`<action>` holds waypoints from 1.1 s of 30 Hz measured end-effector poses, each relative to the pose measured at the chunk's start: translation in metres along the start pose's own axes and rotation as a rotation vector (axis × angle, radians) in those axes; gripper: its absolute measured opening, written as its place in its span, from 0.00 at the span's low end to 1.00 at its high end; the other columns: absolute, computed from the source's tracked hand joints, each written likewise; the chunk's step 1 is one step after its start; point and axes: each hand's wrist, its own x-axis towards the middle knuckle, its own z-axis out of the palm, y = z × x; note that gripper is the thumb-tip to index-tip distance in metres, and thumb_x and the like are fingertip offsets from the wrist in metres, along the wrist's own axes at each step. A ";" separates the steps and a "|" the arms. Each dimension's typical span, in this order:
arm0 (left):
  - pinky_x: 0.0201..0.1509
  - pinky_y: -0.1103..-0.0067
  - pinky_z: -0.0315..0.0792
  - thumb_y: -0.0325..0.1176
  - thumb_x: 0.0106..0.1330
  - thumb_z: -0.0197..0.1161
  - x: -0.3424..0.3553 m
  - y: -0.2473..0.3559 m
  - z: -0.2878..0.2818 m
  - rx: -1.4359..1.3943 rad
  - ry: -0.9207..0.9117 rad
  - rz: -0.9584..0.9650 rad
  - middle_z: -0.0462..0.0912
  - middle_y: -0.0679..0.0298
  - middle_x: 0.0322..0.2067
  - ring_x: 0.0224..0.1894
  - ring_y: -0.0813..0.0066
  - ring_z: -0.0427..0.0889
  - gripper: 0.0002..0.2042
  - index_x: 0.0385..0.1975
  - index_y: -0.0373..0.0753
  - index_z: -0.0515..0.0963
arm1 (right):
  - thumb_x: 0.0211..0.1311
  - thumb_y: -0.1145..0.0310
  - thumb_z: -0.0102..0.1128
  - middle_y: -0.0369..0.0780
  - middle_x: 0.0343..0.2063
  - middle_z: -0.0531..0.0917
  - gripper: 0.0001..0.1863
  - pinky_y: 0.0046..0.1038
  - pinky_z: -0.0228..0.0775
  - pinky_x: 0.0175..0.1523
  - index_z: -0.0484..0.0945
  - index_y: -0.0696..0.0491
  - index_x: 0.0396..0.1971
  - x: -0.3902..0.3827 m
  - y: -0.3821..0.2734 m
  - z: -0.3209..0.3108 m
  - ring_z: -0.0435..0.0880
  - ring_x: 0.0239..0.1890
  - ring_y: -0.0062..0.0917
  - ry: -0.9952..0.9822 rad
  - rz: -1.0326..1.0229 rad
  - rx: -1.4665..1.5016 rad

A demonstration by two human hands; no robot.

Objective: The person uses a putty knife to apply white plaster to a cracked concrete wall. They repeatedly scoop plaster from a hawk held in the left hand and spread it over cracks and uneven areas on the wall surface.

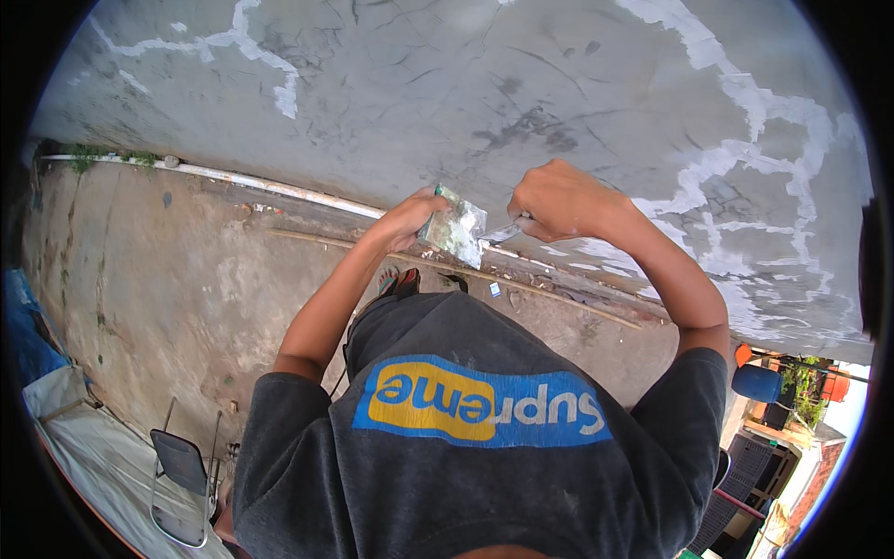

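Note:
My left hand is closed on a wide, flat, putty-smeared metal scraper with a green edge at its grip. My right hand is closed on a narrower putty knife, its blade at the right edge of the wide scraper; whether they touch is hard to tell. Both hands are raised in front of the grey wall, which has cracks and branching white patched streaks.
A white pipe runs along the wall's foot, beside a long pole on the concrete ground. A folding chair and tarpaulins are at lower left; a blue barrel and racks at lower right.

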 end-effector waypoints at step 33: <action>0.51 0.67 0.76 0.34 0.65 0.53 -0.007 0.003 -0.036 -0.207 -0.045 0.319 0.78 0.57 0.45 0.45 0.63 0.81 0.19 0.55 0.37 0.66 | 0.71 0.69 0.45 0.35 0.35 0.73 0.21 0.17 0.62 0.27 0.70 0.50 0.62 -0.196 0.037 -0.039 0.70 0.28 0.16 2.188 0.434 0.756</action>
